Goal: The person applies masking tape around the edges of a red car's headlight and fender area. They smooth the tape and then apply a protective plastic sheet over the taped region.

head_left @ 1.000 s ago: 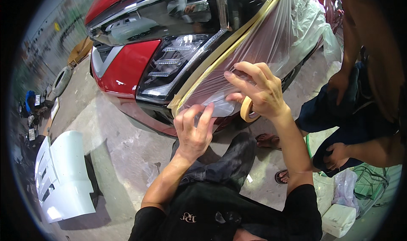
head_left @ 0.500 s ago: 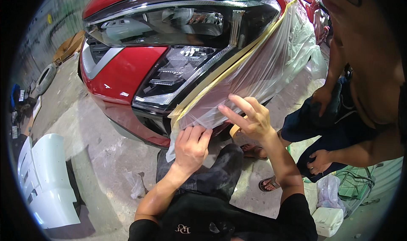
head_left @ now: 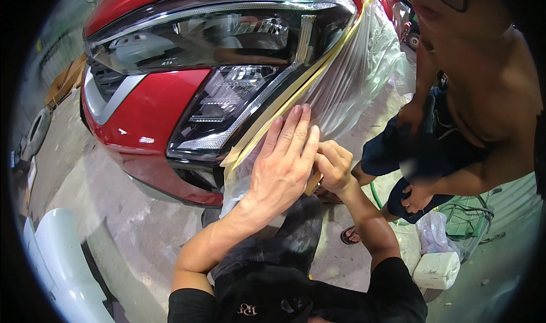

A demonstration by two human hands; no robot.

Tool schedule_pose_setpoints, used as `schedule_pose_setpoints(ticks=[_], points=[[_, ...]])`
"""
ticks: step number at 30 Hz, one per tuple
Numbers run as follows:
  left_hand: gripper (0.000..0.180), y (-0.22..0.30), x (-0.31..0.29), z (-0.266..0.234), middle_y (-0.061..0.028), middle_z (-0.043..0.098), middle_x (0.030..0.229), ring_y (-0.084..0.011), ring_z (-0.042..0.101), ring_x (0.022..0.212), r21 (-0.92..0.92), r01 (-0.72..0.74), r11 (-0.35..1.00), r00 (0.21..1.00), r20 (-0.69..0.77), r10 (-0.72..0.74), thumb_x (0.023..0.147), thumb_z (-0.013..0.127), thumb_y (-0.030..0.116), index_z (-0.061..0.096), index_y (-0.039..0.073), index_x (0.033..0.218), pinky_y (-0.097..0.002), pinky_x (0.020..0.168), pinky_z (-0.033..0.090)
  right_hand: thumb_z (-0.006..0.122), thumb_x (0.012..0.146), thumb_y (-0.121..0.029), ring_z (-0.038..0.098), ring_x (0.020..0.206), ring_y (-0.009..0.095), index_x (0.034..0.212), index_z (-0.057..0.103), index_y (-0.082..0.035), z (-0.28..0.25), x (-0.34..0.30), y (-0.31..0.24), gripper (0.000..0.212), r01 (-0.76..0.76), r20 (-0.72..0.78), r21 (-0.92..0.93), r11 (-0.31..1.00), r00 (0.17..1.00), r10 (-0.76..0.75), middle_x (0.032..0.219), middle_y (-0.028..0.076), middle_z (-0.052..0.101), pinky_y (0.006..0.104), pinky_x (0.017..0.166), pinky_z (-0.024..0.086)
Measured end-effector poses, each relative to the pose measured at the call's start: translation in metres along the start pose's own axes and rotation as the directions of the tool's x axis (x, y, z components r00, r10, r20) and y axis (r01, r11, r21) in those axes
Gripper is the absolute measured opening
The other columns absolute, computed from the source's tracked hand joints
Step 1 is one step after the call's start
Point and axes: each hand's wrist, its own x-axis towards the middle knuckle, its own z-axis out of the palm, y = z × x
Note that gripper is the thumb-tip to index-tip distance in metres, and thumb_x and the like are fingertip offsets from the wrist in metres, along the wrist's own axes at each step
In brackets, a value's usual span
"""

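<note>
Clear plastic film (head_left: pixel 364 67) hangs along the side of a red car's headlight (head_left: pixel 227 95), fixed by a strip of yellow masking tape (head_left: pixel 296 92) that follows the lamp's edge. My left hand (head_left: pixel 284 158) lies flat on the film just beside the tape, fingers stretched out and close together. Right beside it, my right hand (head_left: pixel 335 165) is closed with its fingers curled in against the film. What those fingers pinch is hidden. Part of a tan tape roll (head_left: pixel 313 183) shows at the right hand, below the left fingers.
Another person (head_left: pixel 483 95) stands close on my right, one hand (head_left: pixel 418 198) at the knee. A white container (head_left: pixel 437 270) and a plastic bag (head_left: pixel 435 232) sit at the lower right. White body panels (head_left: pixel 68 260) lie at the lower left, with a tyre (head_left: pixel 38 131) farther back.
My left hand has moved up and right from the film's lower end, opening flat on it. My right hand has lowered slightly and curled closed. The view has shifted.
</note>
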Motion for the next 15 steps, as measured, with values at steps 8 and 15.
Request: schedule_pose_setpoints(ticks=[8,15], points=[[0.061,-0.009,-0.009,0.009,-0.0173,0.041,0.167,-0.0313,0.032,0.158,0.171,-0.107,0.979,0.994,0.05,0.099,0.094,0.051,0.022,0.053,0.0,0.151,-0.0431,0.129,0.023,0.078,0.084,0.002,0.068,0.077,0.02,0.099,0.069,-0.001,0.013,-0.026,-0.01,0.017,-0.382,-0.047,0.367,0.848,0.903,0.427,0.095,0.01,0.067,0.0287,0.061,0.054],[0.059,-0.007,-0.009,0.009,-0.0163,0.037,0.169,-0.031,0.03,0.159,0.177,-0.132,0.975,0.989,0.093,0.117,0.102,0.052,0.035,0.053,0.006,0.153,-0.0425,0.13,0.021,0.078,0.092,-0.057,0.055,0.06,0.004,0.135,0.052,-0.001,0.02,-0.031,-0.013,0.076,-0.574,0.215,0.817,-0.053,0.219,0.952,0.087,-0.001,0.066,0.0187,0.049,0.041]])
